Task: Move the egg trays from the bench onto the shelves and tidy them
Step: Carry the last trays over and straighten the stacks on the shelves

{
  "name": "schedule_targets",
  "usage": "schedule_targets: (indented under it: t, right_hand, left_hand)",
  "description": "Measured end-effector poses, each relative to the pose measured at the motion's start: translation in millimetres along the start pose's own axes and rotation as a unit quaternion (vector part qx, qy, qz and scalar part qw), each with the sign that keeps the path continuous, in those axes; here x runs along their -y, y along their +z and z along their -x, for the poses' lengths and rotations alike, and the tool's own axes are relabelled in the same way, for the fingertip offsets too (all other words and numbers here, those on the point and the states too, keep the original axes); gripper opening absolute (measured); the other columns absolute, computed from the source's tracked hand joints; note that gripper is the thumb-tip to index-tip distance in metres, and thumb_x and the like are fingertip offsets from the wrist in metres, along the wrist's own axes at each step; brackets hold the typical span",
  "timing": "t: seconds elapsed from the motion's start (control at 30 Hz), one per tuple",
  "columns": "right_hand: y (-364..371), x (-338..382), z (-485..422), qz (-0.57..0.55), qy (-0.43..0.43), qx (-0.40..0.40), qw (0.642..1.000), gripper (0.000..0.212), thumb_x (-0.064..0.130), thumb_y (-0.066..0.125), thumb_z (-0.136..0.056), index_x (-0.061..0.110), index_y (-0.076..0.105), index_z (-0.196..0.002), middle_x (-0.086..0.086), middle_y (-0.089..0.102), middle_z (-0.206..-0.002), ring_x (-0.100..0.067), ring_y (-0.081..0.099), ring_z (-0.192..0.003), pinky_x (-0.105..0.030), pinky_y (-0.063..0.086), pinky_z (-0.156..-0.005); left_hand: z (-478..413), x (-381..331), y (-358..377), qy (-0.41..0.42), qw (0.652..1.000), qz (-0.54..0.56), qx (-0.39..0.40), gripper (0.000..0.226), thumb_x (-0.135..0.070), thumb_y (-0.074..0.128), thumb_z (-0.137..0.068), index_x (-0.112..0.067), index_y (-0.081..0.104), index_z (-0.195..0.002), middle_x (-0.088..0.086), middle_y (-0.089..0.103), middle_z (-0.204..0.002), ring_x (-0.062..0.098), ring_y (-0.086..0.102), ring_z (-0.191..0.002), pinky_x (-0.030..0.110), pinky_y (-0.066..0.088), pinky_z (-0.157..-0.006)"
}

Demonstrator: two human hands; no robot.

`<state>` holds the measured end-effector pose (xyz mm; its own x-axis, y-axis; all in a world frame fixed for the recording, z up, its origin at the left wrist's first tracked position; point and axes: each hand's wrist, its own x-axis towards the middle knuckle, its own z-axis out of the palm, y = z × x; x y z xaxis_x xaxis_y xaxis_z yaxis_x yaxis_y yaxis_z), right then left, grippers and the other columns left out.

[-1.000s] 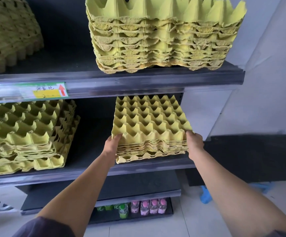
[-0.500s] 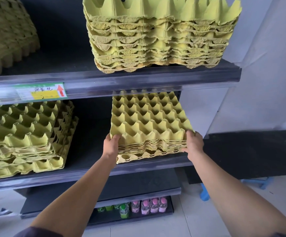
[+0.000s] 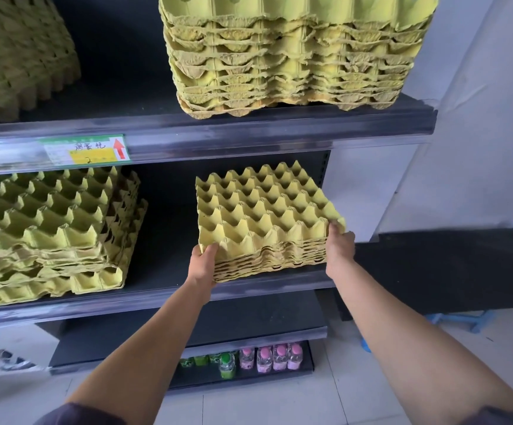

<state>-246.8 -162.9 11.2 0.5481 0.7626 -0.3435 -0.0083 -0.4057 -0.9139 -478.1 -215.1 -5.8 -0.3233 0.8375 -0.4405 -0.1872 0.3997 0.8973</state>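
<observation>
On the middle shelf (image 3: 249, 289), right side, I've got a short stack of yellow egg trays (image 3: 264, 216) pinched between both hands. My left hand (image 3: 203, 265) is wrapped around the near left corner, fingers curled up against the side of the stack and thumb on the top tray. My right hand (image 3: 339, 243) has the near right corner, fingertips hooked over the top edge. So both hands are closed on the stack, one per front corner, with the trays sitting straight out ahead of me between them. The stack looks turned a bit, its right corner further back than square, and its front edge sits about at the shelf lip. Can't tell if the bottom is fully resting on the shelf or lifted slightly.

Further left on the same shelf there's a bigger, messier pile of trays (image 3: 46, 234), well apart from mine. On the shelf above, another tall stack (image 3: 295, 56) sits directly over the one I'm holding, next to a price label (image 3: 86, 150) on the shelf edge. Down at floor level there are small bottles (image 3: 267, 357) with pink caps.
</observation>
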Motion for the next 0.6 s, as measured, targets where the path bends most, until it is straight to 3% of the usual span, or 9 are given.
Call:
schedule_targets:
  t: [0.07, 0.13, 0.17, 0.23, 0.3, 0.37, 0.43, 0.53, 0.6]
  right_hand:
    - [6.9, -7.0, 20.5, -0.022, 0.028, -0.013, 0.999, 0.059, 0.045, 0.041, -0.097, 0.000, 0.035, -0.135, -0.018, 0.050, -0.128, -0.034, 0.054, -0.109, -0.042, 0.045, -0.086]
    - [17.1, -18.5, 49.8, -0.044, 0.083, 0.033, 0.995, 0.058, 0.046, 0.038, -0.098, 0.000, 0.037, -0.133, -0.012, 0.053, -0.103, -0.024, 0.054, -0.078, -0.036, 0.046, -0.069]
    - [23.4, -23.3, 65.4, -0.046, 0.113, 0.079, 0.989, 0.056, 0.047, 0.038, -0.098, 0.002, 0.039, -0.131, -0.008, 0.052, -0.096, -0.019, 0.050, -0.073, -0.033, 0.047, -0.069]
    - [35.2, -27.4, 92.9, -0.047, 0.168, 0.178, 0.968, 0.050, 0.047, 0.041, -0.097, 0.007, 0.044, -0.127, -0.013, 0.055, -0.115, -0.026, 0.056, -0.100, -0.039, 0.047, -0.094]
    - [45.8, -25.0, 111.4, -0.030, 0.192, 0.227, 0.954, 0.041, 0.051, 0.048, -0.093, 0.013, 0.048, -0.110, -0.017, 0.049, -0.133, -0.031, 0.048, -0.124, -0.045, 0.038, -0.107]
    - [54.9, -17.7, 122.1, -0.037, 0.191, 0.244, 0.950, 0.046, 0.054, 0.056, -0.088, 0.012, 0.048, -0.108, -0.015, 0.051, -0.127, -0.031, 0.049, -0.123, -0.045, 0.039, -0.104]
    - [63.7, -9.6, 126.5, -0.070, 0.202, 0.237, 0.948, 0.064, 0.055, 0.064, -0.081, 0.011, 0.046, -0.124, -0.007, 0.048, -0.111, -0.029, 0.051, -0.112, -0.043, 0.043, -0.094]
    - [76.7, -2.0, 135.8, -0.076, 0.216, 0.194, 0.954, 0.082, 0.061, 0.068, -0.074, 0.010, 0.041, -0.132, -0.006, 0.049, -0.116, -0.031, 0.049, -0.105, -0.042, 0.045, -0.080]
    - [83.6, 0.8, 138.9, -0.075, 0.230, 0.158, 0.957, 0.091, 0.062, 0.071, -0.070, 0.011, 0.034, -0.136, -0.009, 0.047, -0.132, -0.036, 0.047, -0.114, -0.046, 0.046, -0.086]
  left_hand:
    - [-0.5, -1.0, -0.2, -0.009, 1.000, -0.002, 0.002, 0.031, -0.035, 0.046, -0.092, -0.020, 0.045, -0.119, 0.007, 0.059, -0.106, 0.025, 0.057, -0.092, 0.046, 0.048, -0.090]
    - [-1.2, -1.0, -1.0, -0.013, 1.000, -0.004, -0.001, 0.033, -0.037, 0.048, -0.090, -0.022, 0.045, -0.120, 0.006, 0.059, -0.110, 0.026, 0.057, -0.099, 0.049, 0.046, -0.096]
    - [-1.5, -0.7, -1.4, -0.009, 1.000, -0.008, -0.004, 0.035, -0.038, 0.049, -0.089, -0.022, 0.045, -0.121, 0.005, 0.058, -0.115, 0.026, 0.056, -0.104, 0.050, 0.045, -0.097]
    - [-0.3, -0.8, -1.3, 0.046, 0.998, -0.035, -0.033, 0.040, -0.035, 0.052, -0.088, -0.022, 0.044, -0.125, 0.006, 0.054, -0.123, 0.027, 0.053, -0.109, 0.049, 0.044, -0.097]
    - [4.0, -1.8, -2.8, 0.148, 0.977, -0.129, -0.079, 0.046, -0.029, 0.053, -0.088, -0.023, 0.040, -0.132, 0.008, 0.046, -0.132, 0.029, 0.048, -0.115, 0.048, 0.042, -0.098]
    - [9.4, -4.3, -6.7, 0.247, 0.929, -0.255, -0.100, 0.053, -0.019, 0.055, -0.088, -0.023, 0.036, -0.138, 0.009, 0.036, -0.139, 0.032, 0.040, -0.121, 0.048, 0.037, -0.101]
    - [11.7, -6.9, -9.5, 0.309, 0.896, -0.314, -0.065, 0.058, -0.012, 0.056, -0.088, -0.023, 0.034, -0.140, 0.009, 0.029, -0.143, 0.031, 0.037, -0.124, 0.044, 0.036, -0.102]
    - [14.4, -10.6, -16.3, 0.276, 0.914, -0.298, 0.011, 0.057, -0.008, 0.053, -0.091, -0.022, 0.033, -0.142, 0.009, 0.022, -0.146, 0.028, 0.039, -0.125, 0.027, 0.034, -0.096]
    - [16.4, -10.5, -20.4, 0.232, 0.921, -0.311, 0.041, 0.060, -0.006, 0.051, -0.090, -0.022, 0.029, -0.144, 0.011, 0.024, -0.144, 0.028, 0.041, -0.122, 0.024, 0.033, -0.090]
